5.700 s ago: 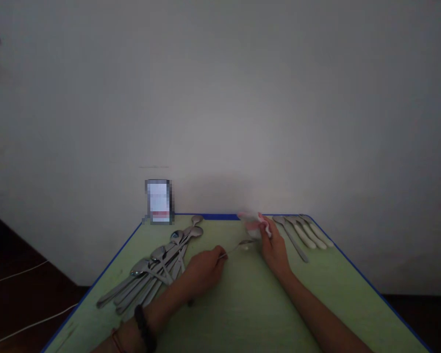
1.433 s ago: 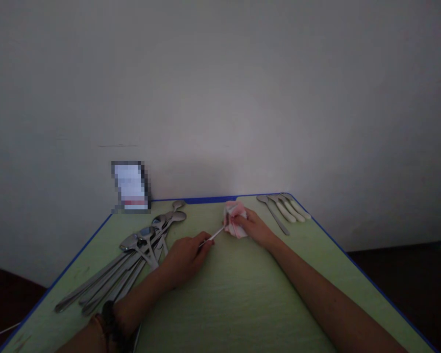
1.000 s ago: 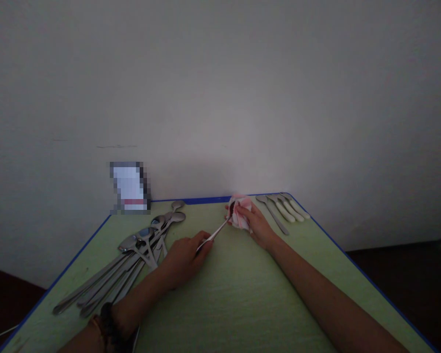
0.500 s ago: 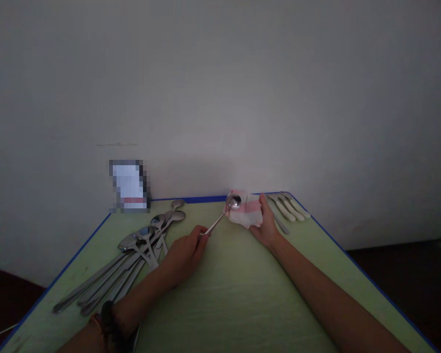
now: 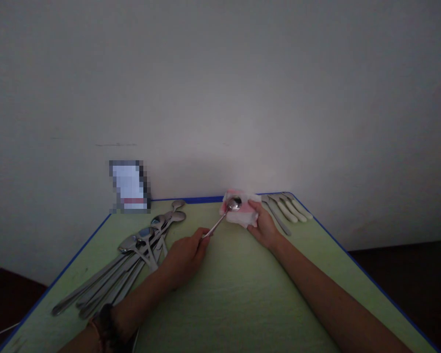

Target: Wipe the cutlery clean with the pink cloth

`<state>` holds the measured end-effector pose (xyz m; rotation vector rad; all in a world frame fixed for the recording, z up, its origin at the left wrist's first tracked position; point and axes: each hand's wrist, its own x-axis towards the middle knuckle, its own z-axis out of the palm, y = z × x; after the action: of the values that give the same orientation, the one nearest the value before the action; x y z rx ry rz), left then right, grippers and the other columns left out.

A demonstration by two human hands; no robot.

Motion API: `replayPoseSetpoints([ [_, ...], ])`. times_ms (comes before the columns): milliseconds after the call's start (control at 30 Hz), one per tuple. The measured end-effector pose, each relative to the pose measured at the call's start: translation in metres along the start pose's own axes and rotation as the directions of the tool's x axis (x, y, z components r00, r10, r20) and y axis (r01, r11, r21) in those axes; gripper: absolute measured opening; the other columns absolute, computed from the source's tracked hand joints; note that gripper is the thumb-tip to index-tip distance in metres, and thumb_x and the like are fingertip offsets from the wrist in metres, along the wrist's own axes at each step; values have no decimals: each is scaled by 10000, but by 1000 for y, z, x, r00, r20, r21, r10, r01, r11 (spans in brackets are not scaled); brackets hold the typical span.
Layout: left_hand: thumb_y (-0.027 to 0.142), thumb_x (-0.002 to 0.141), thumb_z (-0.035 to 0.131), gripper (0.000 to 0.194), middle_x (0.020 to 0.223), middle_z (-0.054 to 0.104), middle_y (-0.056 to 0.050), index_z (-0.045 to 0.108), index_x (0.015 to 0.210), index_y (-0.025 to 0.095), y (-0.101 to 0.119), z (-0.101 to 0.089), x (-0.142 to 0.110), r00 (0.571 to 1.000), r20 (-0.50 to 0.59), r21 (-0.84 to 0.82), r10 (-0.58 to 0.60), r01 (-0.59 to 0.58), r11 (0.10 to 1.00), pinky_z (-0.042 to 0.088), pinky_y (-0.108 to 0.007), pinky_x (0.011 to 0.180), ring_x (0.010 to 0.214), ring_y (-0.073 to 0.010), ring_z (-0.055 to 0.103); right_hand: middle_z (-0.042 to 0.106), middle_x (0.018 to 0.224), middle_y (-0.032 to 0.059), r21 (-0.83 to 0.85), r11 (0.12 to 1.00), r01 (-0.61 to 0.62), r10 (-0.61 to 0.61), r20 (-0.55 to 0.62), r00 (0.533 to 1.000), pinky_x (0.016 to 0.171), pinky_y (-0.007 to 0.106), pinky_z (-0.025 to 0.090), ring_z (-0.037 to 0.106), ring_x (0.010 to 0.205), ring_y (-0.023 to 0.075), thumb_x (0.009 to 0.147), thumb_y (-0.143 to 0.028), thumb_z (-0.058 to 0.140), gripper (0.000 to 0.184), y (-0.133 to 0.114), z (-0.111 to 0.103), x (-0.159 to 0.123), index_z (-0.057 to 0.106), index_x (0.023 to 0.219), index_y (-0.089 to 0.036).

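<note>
My left hand (image 5: 185, 256) is closed on the handle of a shiny metal spoon (image 5: 234, 204), near the middle of the frame. The spoon slants up to the right, its bowl lying against a crumpled pink-and-white cloth (image 5: 241, 218). I have the cloth gripped at its right side by my right hand (image 5: 263, 228), thumb uppermost. At lower left I see a loose heap of metal cutlery (image 5: 146, 234), several round spoon bowls among crossed handles; my left forearm, with a dark bracelet (image 5: 109, 321), hides part of it. Right of the cloth lie 1 all-metal utensil (image 5: 277, 216) and 3 utensils with cream handles (image 5: 287, 213). All this cutlery rests on my blue-edged green table (image 5: 242, 294). A pixelated screen (image 5: 128, 181) stands at its far left corner, by the pale wall (image 5: 242, 98).
</note>
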<state>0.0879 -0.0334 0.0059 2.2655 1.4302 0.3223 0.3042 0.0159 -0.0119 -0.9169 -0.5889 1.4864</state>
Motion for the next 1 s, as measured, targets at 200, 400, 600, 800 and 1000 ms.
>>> replayPoseSetpoints([
  [200, 325, 928, 282, 317, 831, 682, -56, 494, 1132, 206, -1, 2, 1, 1000, 2, 24, 18, -18, 1000, 405, -274, 669, 774, -211, 641, 702, 747, 22, 52, 999, -11, 4, 128, 992, 603, 296, 497, 657, 713, 194, 801, -484, 447, 323, -6, 2, -7, 601, 849, -204],
  [400, 331, 925, 292, 314, 807, 681, -42, 519, 1104, 210, 1, 1, 1, 1000, 6, 24, 15, -15, 1000, 391, -258, 635, 726, -193, 635, 706, 808, 46, 32, 998, 48, -53, 203, 978, 631, 331, 508, 650, 808, 227, 794, -523, 408, 398, -6, -3, 0, 613, 899, -199],
  [600, 325, 928, 276, 327, 778, 677, -47, 535, 1082, 198, 1, -1, 0, 1000, 9, 41, 30, -30, 999, 383, -262, 620, 700, -196, 633, 690, 796, 20, -96, 979, 179, -147, 273, 951, 640, 275, 491, 624, 741, 177, 738, -385, 602, 277, -2, 1, -2, 630, 949, -207],
  [800, 321, 930, 265, 337, 831, 679, -60, 538, 1085, 198, 0, 0, -1, 998, 16, 54, 60, -61, 997, 408, -273, 678, 775, -205, 640, 681, 832, 39, -229, 950, 213, -116, 374, 920, 661, 262, 468, 602, 715, 145, 737, -344, 648, 245, -1, 3, -8, 628, 906, -168],
  [1000, 324, 927, 274, 329, 783, 672, -45, 543, 1081, 213, 0, 0, -2, 996, 25, 83, 90, -92, 992, 403, -263, 652, 734, -197, 636, 676, 765, 23, -330, 912, 242, -137, 311, 940, 595, 265, 456, 581, 601, 130, 699, -259, 648, 221, 3, -1, -7, 596, 892, -163],
])
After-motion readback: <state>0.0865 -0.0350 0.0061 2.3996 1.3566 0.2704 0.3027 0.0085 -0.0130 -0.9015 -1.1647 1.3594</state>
